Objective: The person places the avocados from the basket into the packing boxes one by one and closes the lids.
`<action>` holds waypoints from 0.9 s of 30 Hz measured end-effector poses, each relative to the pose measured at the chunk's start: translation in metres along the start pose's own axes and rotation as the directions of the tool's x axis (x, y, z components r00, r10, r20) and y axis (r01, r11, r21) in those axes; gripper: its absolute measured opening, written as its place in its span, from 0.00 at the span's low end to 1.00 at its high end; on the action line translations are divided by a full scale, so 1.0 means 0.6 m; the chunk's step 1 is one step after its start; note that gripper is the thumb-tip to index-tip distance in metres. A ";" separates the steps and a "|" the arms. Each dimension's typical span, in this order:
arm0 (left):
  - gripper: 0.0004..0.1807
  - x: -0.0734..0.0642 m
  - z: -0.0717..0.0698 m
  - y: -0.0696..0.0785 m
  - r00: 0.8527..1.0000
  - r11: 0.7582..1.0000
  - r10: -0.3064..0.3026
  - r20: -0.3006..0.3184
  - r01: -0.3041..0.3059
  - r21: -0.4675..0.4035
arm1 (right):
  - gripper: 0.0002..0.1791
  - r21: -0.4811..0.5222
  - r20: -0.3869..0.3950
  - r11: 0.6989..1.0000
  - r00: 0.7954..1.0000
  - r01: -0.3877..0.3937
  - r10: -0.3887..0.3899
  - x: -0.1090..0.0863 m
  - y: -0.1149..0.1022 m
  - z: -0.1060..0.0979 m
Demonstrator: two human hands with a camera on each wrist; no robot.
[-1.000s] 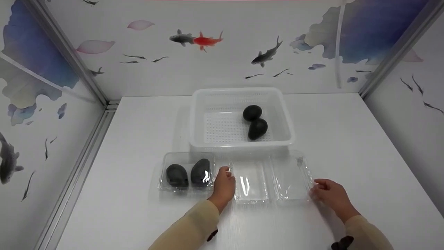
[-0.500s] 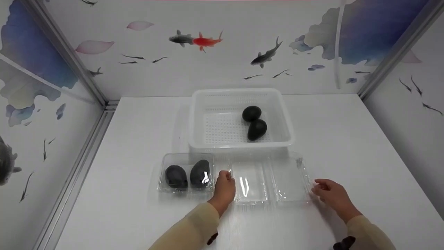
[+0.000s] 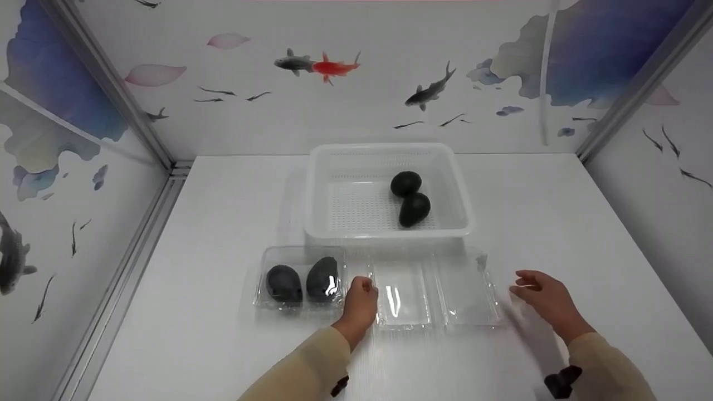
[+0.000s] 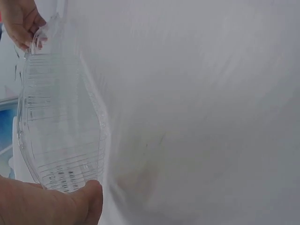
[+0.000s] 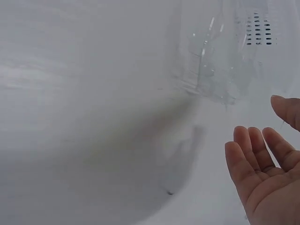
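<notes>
An opened clear plastic clamshell box (image 3: 401,295) lies spread on the table, its two halves side by side. My left hand (image 3: 359,306) pinches its left edge; in the left wrist view the thumb (image 4: 93,199) lies along the rim. To the right of the box, my right hand (image 3: 548,301) is held apart from it, thumb and fingers spread with nothing between them, as the right wrist view also shows. Left of my left hand stands a closed clear clamshell with two dark avocados (image 3: 284,284) inside.
Behind the clamshells stands a white perforated basket (image 3: 356,228) with two dark avocados (image 3: 414,209) at its right side, touching each other. Painted wall panels (image 3: 356,111) enclose the white table (image 3: 223,211) at the back and sides.
My right hand has let go of the clamshell's right edge and moved off to the right and slightly away, its fingers opening. The left hand stays at the left edge.
</notes>
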State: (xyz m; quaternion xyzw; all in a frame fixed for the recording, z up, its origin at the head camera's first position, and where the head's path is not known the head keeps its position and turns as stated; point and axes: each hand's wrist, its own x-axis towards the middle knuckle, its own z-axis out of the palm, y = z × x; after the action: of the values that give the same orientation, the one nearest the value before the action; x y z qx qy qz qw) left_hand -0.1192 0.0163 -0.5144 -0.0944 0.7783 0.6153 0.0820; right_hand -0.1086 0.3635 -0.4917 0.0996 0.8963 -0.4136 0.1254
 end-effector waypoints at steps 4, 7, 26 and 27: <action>0.15 0.002 0.001 -0.003 1.000 0.999 -0.005 0.002 0.005 -0.053 | 0.37 -0.017 -0.012 0.998 0.998 0.062 -0.062 0.011 -0.023 -0.014; 0.18 0.004 0.001 -0.004 1.000 0.997 -0.010 0.000 0.010 -0.074 | 0.37 -0.027 -0.024 0.993 0.993 0.112 -0.113 0.019 -0.043 -0.024; 0.26 0.004 0.000 0.004 1.000 0.997 -0.001 0.012 0.002 -0.073 | 0.35 -0.113 0.024 0.939 0.945 0.326 -0.325 0.086 -0.197 -0.069; 0.25 0.005 0.000 0.004 1.000 0.997 -0.001 0.016 0.002 -0.076 | 0.35 -0.120 0.031 0.937 0.945 0.328 -0.327 0.092 -0.203 -0.069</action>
State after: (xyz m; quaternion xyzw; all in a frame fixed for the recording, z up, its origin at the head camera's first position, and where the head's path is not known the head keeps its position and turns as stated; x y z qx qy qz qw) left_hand -0.1228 0.0169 -0.5129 -0.0932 0.7535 0.6452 0.0851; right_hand -0.2012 0.3217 -0.3951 -0.0611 0.9236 -0.3728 0.0656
